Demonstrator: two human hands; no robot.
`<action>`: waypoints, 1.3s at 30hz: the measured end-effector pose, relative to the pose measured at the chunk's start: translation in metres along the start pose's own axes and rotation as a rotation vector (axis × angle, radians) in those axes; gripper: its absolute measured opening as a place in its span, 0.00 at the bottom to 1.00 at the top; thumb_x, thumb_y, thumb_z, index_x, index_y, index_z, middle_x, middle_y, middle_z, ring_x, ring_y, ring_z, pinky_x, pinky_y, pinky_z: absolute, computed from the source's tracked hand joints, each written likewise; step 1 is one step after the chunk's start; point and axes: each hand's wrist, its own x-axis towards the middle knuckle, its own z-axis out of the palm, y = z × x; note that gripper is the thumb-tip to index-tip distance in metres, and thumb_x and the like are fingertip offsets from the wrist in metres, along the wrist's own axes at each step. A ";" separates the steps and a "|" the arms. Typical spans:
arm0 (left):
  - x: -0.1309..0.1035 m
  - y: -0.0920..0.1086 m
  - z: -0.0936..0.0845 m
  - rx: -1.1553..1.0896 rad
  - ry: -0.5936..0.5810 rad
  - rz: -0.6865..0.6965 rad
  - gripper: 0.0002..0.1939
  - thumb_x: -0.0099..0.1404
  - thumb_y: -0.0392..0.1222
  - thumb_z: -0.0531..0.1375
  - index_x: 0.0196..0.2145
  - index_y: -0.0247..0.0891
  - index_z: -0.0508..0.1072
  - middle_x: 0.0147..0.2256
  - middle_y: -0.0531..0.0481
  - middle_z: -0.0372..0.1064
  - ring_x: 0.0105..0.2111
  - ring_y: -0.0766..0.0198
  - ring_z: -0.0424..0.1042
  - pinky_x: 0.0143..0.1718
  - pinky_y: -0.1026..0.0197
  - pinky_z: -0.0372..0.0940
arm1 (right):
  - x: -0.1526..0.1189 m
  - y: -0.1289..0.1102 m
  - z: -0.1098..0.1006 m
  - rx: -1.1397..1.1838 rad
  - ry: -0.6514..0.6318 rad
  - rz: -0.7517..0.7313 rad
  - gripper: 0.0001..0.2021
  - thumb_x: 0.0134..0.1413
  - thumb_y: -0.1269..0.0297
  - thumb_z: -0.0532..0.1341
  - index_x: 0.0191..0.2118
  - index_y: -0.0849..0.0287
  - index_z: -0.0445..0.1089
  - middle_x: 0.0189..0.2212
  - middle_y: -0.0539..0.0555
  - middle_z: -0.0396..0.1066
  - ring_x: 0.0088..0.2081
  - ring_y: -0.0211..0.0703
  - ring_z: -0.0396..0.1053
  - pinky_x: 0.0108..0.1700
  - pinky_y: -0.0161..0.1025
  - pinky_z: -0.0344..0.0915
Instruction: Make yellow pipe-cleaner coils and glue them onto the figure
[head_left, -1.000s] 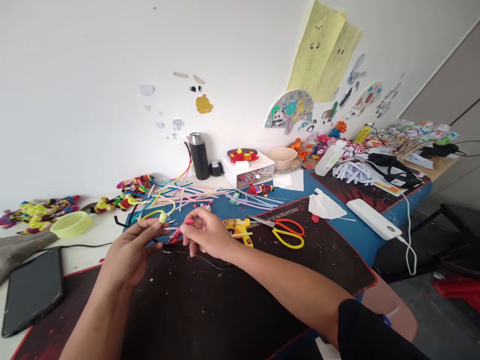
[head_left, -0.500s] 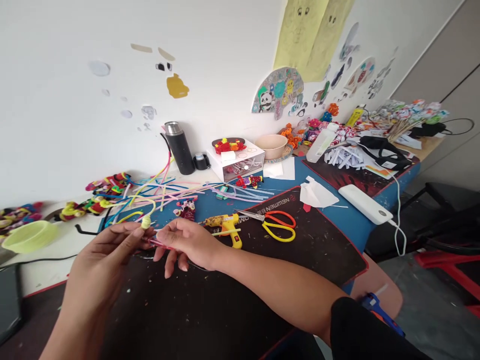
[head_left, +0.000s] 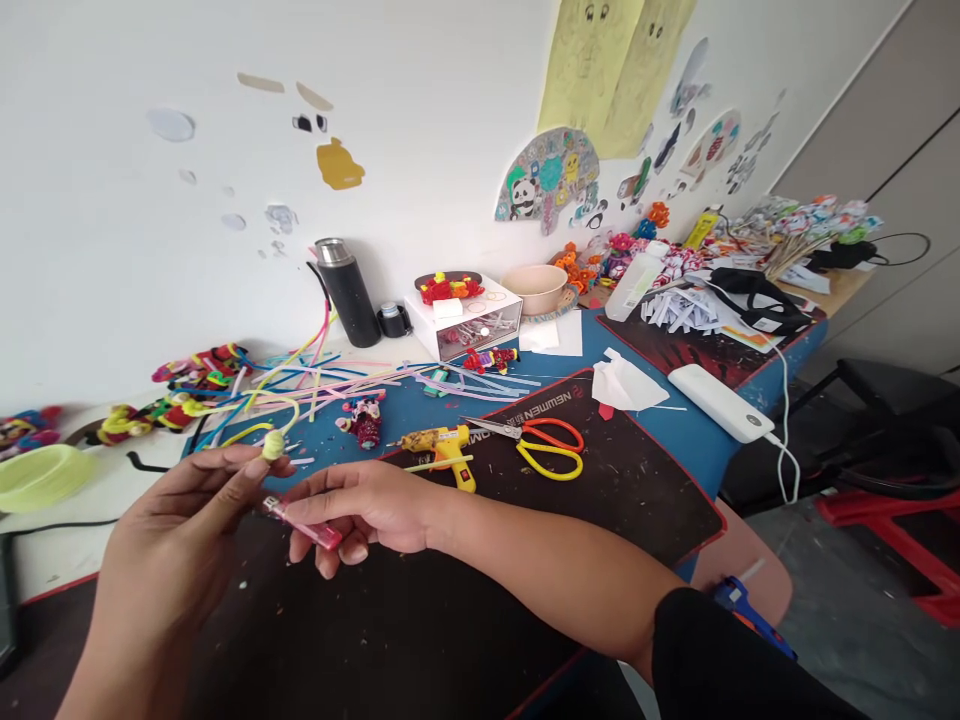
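My left hand (head_left: 176, 535) pinches a pale yellow pipe cleaner (head_left: 274, 446) between thumb and fingertips. Its end is wound into a small coiled ball, and a loose tail curves up behind. Close beside it, my right hand (head_left: 360, 510) grips a translucent pink lighter (head_left: 319, 527), metal end towards the left hand; no flame shows. Past the right hand lie a yellow glue gun (head_left: 446, 447) with a glue stick in it and scissors (head_left: 551, 445) with orange and yellow handles. A small dark red pipe-cleaner figure (head_left: 365, 420) lies behind the hands.
Loose pipe cleaners (head_left: 322, 375) spread across the back of the table, near a black thermos (head_left: 351, 295) and a white drawer box (head_left: 465, 320). A green bowl (head_left: 45, 478) sits at the left. A white power bank (head_left: 720, 402) with a cable lies at the right.
My right hand has turned and lowered slightly, bringing the pink lighter into plain sight. The left hand still pinches the coiled pipe cleaner. The whole view has shifted a little.
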 end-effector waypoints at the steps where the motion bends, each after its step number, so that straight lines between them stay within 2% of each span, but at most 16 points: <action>1: 0.000 0.002 0.000 -0.032 0.026 -0.036 0.33 0.39 0.70 0.84 0.35 0.46 0.84 0.32 0.52 0.82 0.30 0.61 0.78 0.29 0.64 0.76 | 0.001 0.001 -0.001 0.007 -0.011 0.009 0.22 0.53 0.50 0.82 0.41 0.58 0.76 0.30 0.50 0.80 0.23 0.38 0.77 0.20 0.32 0.54; 3: 0.000 0.007 0.002 -0.117 0.080 -0.120 0.35 0.32 0.67 0.86 0.34 0.46 0.85 0.33 0.54 0.82 0.33 0.63 0.78 0.31 0.69 0.75 | 0.001 0.002 -0.003 0.026 -0.030 0.012 0.19 0.55 0.53 0.81 0.43 0.58 0.77 0.30 0.50 0.80 0.24 0.39 0.77 0.20 0.32 0.55; 5: -0.001 0.010 0.003 -0.129 0.125 -0.143 0.36 0.28 0.67 0.86 0.33 0.46 0.86 0.33 0.54 0.83 0.34 0.63 0.79 0.32 0.70 0.75 | 0.000 0.001 -0.004 0.039 -0.046 -0.001 0.19 0.54 0.54 0.81 0.44 0.58 0.77 0.30 0.50 0.80 0.25 0.40 0.78 0.21 0.32 0.54; 9: -0.001 0.015 0.007 -0.130 0.129 -0.156 0.37 0.25 0.66 0.86 0.32 0.45 0.86 0.34 0.53 0.84 0.33 0.63 0.79 0.32 0.69 0.76 | -0.004 -0.005 0.000 0.055 -0.031 -0.030 0.24 0.46 0.54 0.83 0.40 0.57 0.73 0.30 0.49 0.80 0.25 0.42 0.79 0.21 0.32 0.52; 12: -0.001 0.014 0.008 -0.160 0.129 -0.165 0.39 0.22 0.65 0.87 0.31 0.44 0.86 0.31 0.53 0.84 0.30 0.65 0.79 0.31 0.69 0.76 | -0.006 -0.007 0.003 0.076 0.002 -0.058 0.22 0.46 0.57 0.81 0.40 0.56 0.71 0.30 0.50 0.81 0.25 0.43 0.79 0.21 0.33 0.50; 14: 0.000 0.011 0.006 -0.155 0.127 -0.159 0.39 0.24 0.65 0.87 0.33 0.44 0.87 0.32 0.53 0.86 0.30 0.65 0.80 0.33 0.69 0.76 | -0.006 -0.007 0.003 0.093 0.035 -0.092 0.19 0.48 0.60 0.78 0.40 0.55 0.70 0.29 0.49 0.80 0.22 0.40 0.74 0.20 0.33 0.48; 18: 0.002 0.004 0.002 -0.090 0.117 -0.134 0.38 0.32 0.65 0.86 0.39 0.44 0.88 0.37 0.50 0.88 0.35 0.61 0.84 0.38 0.66 0.78 | -0.006 -0.007 0.004 0.137 0.104 -0.114 0.12 0.55 0.66 0.71 0.38 0.55 0.67 0.25 0.45 0.76 0.16 0.31 0.55 0.21 0.35 0.41; 22: 0.004 -0.004 -0.002 -0.048 0.103 -0.097 0.34 0.38 0.64 0.85 0.39 0.44 0.87 0.38 0.48 0.89 0.37 0.56 0.85 0.40 0.59 0.79 | -0.008 -0.010 0.007 0.157 0.143 -0.083 0.09 0.66 0.64 0.67 0.38 0.56 0.66 0.23 0.43 0.70 0.17 0.29 0.44 0.23 0.36 0.35; 25: 0.006 -0.009 -0.004 -0.032 0.079 -0.061 0.30 0.44 0.62 0.83 0.39 0.43 0.86 0.39 0.47 0.88 0.37 0.54 0.85 0.41 0.57 0.79 | -0.009 -0.011 0.006 0.152 0.150 -0.043 0.12 0.75 0.58 0.64 0.38 0.57 0.69 0.22 0.42 0.65 0.18 0.30 0.42 0.24 0.37 0.34; 28: 0.006 -0.011 -0.005 -0.025 0.062 -0.044 0.28 0.47 0.61 0.83 0.40 0.43 0.86 0.38 0.48 0.88 0.36 0.55 0.84 0.39 0.57 0.78 | -0.008 -0.010 0.004 0.154 0.134 -0.016 0.21 0.83 0.54 0.55 0.38 0.61 0.74 0.21 0.43 0.61 0.18 0.32 0.40 0.24 0.38 0.35; 32: 0.004 -0.008 -0.004 0.000 0.051 -0.044 0.28 0.46 0.63 0.83 0.39 0.43 0.86 0.35 0.49 0.85 0.33 0.57 0.82 0.35 0.59 0.77 | -0.007 -0.011 0.004 0.170 0.099 -0.005 0.30 0.86 0.50 0.47 0.36 0.62 0.75 0.21 0.44 0.59 0.18 0.33 0.41 0.23 0.37 0.37; 36: 0.004 -0.007 -0.004 -0.011 0.060 -0.039 0.30 0.44 0.64 0.83 0.37 0.42 0.85 0.35 0.49 0.84 0.32 0.57 0.81 0.33 0.59 0.77 | -0.007 -0.012 0.005 0.172 0.111 0.008 0.29 0.86 0.52 0.49 0.35 0.62 0.74 0.21 0.44 0.58 0.19 0.32 0.42 0.23 0.36 0.38; 39: 0.003 -0.007 -0.005 -0.043 0.043 -0.055 0.31 0.42 0.65 0.84 0.37 0.43 0.86 0.34 0.50 0.84 0.33 0.59 0.81 0.34 0.62 0.77 | -0.010 -0.012 0.005 0.172 0.080 -0.018 0.23 0.84 0.53 0.55 0.37 0.63 0.74 0.23 0.44 0.60 0.20 0.31 0.47 0.23 0.35 0.38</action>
